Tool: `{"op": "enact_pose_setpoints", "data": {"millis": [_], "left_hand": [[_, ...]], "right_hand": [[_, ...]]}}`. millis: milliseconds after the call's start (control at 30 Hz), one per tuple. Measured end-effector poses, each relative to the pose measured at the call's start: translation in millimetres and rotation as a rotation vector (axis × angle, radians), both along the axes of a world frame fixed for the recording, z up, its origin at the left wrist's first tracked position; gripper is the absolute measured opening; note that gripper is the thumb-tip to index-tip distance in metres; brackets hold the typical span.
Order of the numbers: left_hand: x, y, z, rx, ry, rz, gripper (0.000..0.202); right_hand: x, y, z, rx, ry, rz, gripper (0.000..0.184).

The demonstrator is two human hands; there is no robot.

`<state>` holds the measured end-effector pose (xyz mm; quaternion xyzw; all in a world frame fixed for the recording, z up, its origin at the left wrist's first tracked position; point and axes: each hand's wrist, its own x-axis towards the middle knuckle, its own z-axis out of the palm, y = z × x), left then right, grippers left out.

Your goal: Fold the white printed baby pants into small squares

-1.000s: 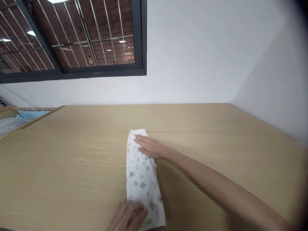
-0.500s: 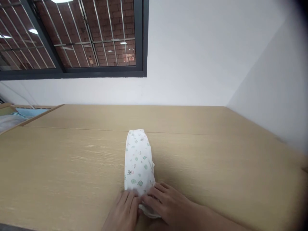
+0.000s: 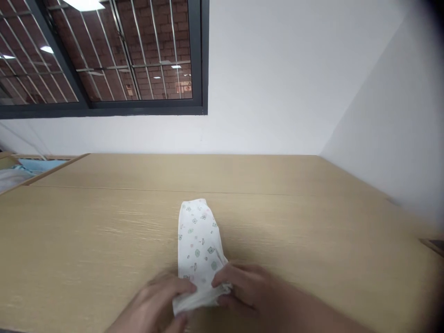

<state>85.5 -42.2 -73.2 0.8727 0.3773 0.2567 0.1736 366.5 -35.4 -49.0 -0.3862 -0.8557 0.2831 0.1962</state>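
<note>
A white cloth garment (image 3: 199,238) with a small print of green and pink figures lies folded into a long narrow strip on the wooden surface. Its kind I cannot make out. My left hand (image 3: 154,300) grips the lower left of the cloth, thumb on top. At the lower right edge, my right hand (image 3: 248,291) pinches the cloth between thumb and fingers. Between both hands the near end is lifted and bent over. The fingers under the cloth are hidden, and both hands are slightly blurred.
The light wooden tabletop (image 3: 104,231) spreads around the cloth, with a seam toward the back. A white wall (image 3: 263,92) and a dark-framed barred window (image 3: 138,108) stand behind. At the far left, a wooden-edged compartment holds pale blue and white fabric (image 3: 38,165).
The cloth's far end has come nearer to me. My hands have moved apart and now grip the near end's two sides, which is raised and folded over. The view has shifted slightly.
</note>
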Motion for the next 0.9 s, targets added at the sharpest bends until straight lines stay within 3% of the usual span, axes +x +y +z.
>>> {"op": "enact_pose_setpoints", "data": {"millis": [67, 133, 233, 300, 400, 500, 600, 667, 767, 833, 900], "left_hand": [[-2.1, 10.6, 4.4, 0.011, -0.018, 0.066, 0.025], [-0.7, 26.1, 11.9, -0.023, -0.039, 0.106, 0.024], [7.9, 59.7, 23.4, -0.099, -0.050, 0.163, 0.024], [16.6, 87.7, 24.7, -0.061, -0.011, 0.220, 0.027], [29.4, 132.6, 12.8, 0.051, 0.110, 0.361, 0.028], [38.2, 171.8, -6.7, 0.048, 0.188, 0.444, 0.025], [42.1, 190.4, -19.5, 0.047, 0.238, 0.498, 0.021], [44.1, 183.2, -22.5, 0.082, 0.258, 0.525, 0.025], [50.8, 141.1, -27.9, 0.143, 0.277, 0.506, 0.035], [58.7, 102.1, -38.6, 0.211, 0.318, 0.416, 0.040], [67.3, 66.9, -56.4, 0.298, 0.383, 0.345, 0.043]], "right_hand": [[1.1, 17.2, 9.7, -0.031, 0.068, -0.013, 0.013], [-0.3, 40.4, 12.6, 0.053, 0.142, -0.023, 0.015], [-7.0, 83.6, 4.6, 0.150, 0.201, -0.063, 0.023], [-14.4, 114.9, -7.0, 0.158, 0.189, -0.139, 0.025], [-27.4, 159.8, -28.7, 0.164, 0.179, -0.242, 0.022], [-37.2, 196.5, -50.0, 0.162, 0.128, -0.328, 0.017], [-40.3, 217.9, -64.9, 0.161, 0.082, -0.374, 0.013], [-40.1, 220.1, -68.5, 0.179, 0.075, -0.388, 0.017], [-41.3, 202.8, -62.5, 0.292, 0.067, -0.346, 0.030], [-45.2, 180.0, -53.3, 0.382, 0.049, -0.199, 0.039], [-51.1, 153.4, -44.1, 0.410, 0.034, 0.040, 0.045]]}}
